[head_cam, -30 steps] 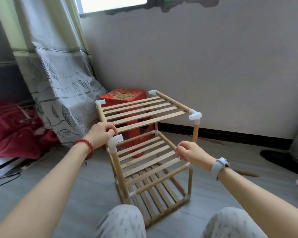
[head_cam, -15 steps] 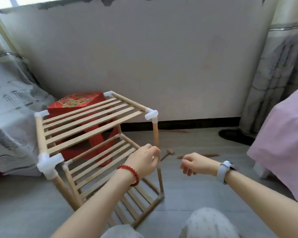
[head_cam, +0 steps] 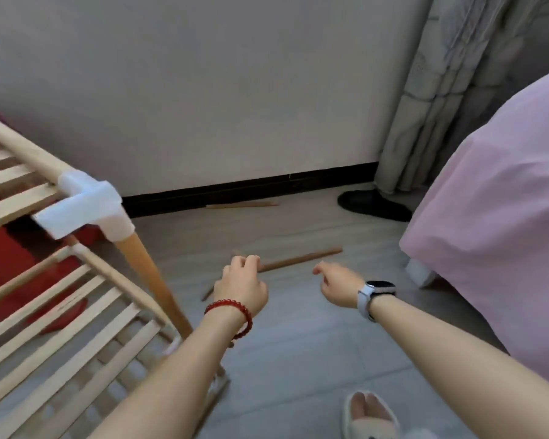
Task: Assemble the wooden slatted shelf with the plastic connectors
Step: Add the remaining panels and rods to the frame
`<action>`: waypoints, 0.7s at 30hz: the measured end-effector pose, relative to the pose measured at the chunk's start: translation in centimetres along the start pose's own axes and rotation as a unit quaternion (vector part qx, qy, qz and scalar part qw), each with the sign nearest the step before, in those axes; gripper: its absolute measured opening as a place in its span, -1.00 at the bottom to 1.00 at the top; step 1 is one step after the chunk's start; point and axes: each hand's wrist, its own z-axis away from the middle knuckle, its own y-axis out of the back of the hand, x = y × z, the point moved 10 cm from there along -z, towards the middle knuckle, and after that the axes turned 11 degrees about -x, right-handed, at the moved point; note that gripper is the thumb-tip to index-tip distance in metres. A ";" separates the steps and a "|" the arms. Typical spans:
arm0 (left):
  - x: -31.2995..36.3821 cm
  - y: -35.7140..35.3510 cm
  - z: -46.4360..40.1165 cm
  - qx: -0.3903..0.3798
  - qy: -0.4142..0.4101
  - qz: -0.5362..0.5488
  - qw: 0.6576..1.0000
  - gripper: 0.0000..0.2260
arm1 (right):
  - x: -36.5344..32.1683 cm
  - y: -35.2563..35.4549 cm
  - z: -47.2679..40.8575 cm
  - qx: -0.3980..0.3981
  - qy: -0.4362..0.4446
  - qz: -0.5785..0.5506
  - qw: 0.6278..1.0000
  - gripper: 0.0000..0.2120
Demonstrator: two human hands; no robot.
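Note:
The wooden slatted shelf (head_cam: 61,299) stands at the left, with a white plastic corner connector (head_cam: 86,207) on its near top corner above an upright post (head_cam: 152,277). A loose wooden rod (head_cam: 298,258) lies on the floor ahead. My left hand (head_cam: 241,286), with a red bead bracelet, hovers at the rod's near end with loosely curled fingers and holds nothing. My right hand (head_cam: 339,286), with a white watch, hangs to the right of it, also with nothing in it. A second rod (head_cam: 241,205) lies along the skirting board.
A pink bed cover (head_cam: 488,217) fills the right side, with a grey curtain (head_cam: 441,90) behind it. A dark slipper (head_cam: 374,204) lies by the wall. A red stool (head_cam: 7,258) stands behind the shelf. My slippered foot (head_cam: 368,413) is at the bottom edge.
Both hands have let go of the shelf and moved right and forward toward the rod on the floor. My view has swung right, so the shelf now sits at the left.

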 end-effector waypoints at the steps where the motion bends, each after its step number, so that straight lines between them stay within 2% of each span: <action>1: -0.7 -0.8 -2.2 -0.004 0.019 0.000 1.000 -0.63 | 0.8 -0.3 -2.0 -0.009 -0.005 0.018 1.000 -0.57; 5: -4.5 -6.5 -10.9 -0.052 0.088 -0.008 0.995 -0.58 | 4.5 -2.0 -11.4 -0.035 -0.035 0.098 0.994 -0.49; 11: -8.9 -12.9 -18.1 -0.111 0.148 -0.014 0.983 -0.54 | 7.7 -4.8 -19.9 -0.056 -0.039 0.154 0.986 -0.47; 14: -9.9 -13.6 -21.4 -0.101 0.147 -0.032 0.984 -0.53 | 8.4 -4.1 -23.9 -0.017 -0.018 0.211 0.977 -0.44; 17: -10.8 -13.3 -25.5 -0.066 0.136 -0.054 0.987 -0.53 | 9.3 -5.1 -28.7 -0.034 0.017 0.261 0.965 -0.45; 21: -11.3 -12.1 -31.6 -0.009 0.128 -0.081 0.988 -0.53 | 9.1 -5.5 -33.3 -0.024 0.128 0.318 0.939 -0.72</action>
